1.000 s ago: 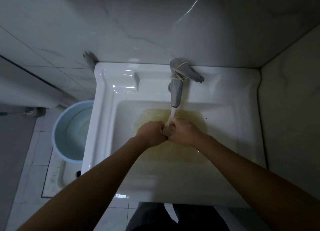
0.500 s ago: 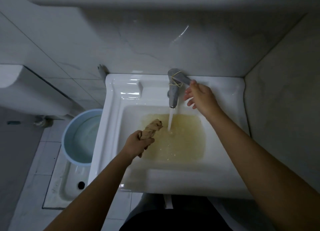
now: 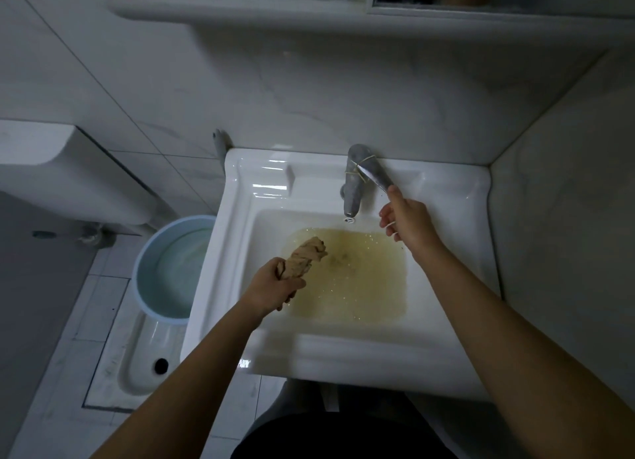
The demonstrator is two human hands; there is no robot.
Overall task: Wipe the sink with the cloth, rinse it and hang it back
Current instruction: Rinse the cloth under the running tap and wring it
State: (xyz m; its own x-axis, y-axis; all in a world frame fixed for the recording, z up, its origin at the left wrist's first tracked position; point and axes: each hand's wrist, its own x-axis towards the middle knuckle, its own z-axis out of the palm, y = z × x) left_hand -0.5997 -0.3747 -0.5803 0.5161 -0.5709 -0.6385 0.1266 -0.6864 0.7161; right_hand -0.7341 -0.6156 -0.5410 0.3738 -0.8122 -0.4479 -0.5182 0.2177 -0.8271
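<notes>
- The left hand (image 3: 281, 283) is clenched around the lower end of the twisted cloth (image 3: 309, 255). The rest juts out beyond the knuckles, above the murky yellow water pooled in the sink (image 3: 446, 197). A loose grip would likely drop it in and soil it.
- The right hand (image 3: 407, 218) is released, with its forefinger tip touching the end of the faucet lever (image 3: 376, 178) and the other fingers loosely bent. A careless nudge could set water running.
- Drips from under the left fingers may wet the floor near the bucket (image 3: 171, 269) on the way to hanging.
</notes>
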